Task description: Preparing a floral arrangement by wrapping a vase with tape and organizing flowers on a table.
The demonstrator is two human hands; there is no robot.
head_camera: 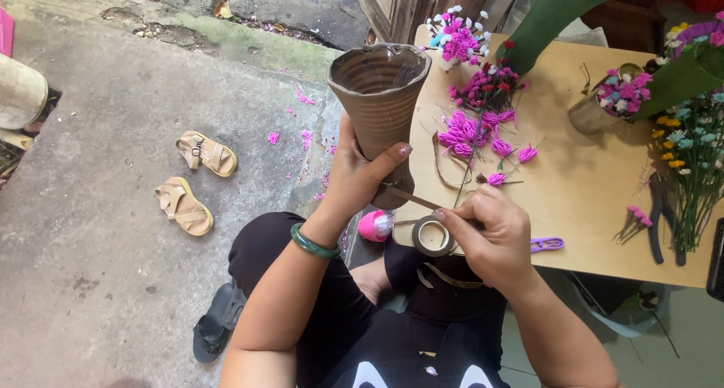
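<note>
**Brown paper cone and tape roll in hand**

A brown paper cone (378, 105), ribbed and crinkled, is standing upright with its wide, wavy mouth facing up and its narrow base pointing down. It is sitting above the near left edge of the table. A brown tape roll (433, 236) is hanging just below the cone's base, ring face toward the camera. A taut strip of tape (411, 197) is running from the roll to the cone's lower end.

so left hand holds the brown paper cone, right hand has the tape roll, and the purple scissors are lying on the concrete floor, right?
Not quite. The head view shows the purple scissors lying on the wooden table, not on the concrete floor. The rest holds: the left hand holds the brown paper cone, and the right hand has the tape roll.
</note>
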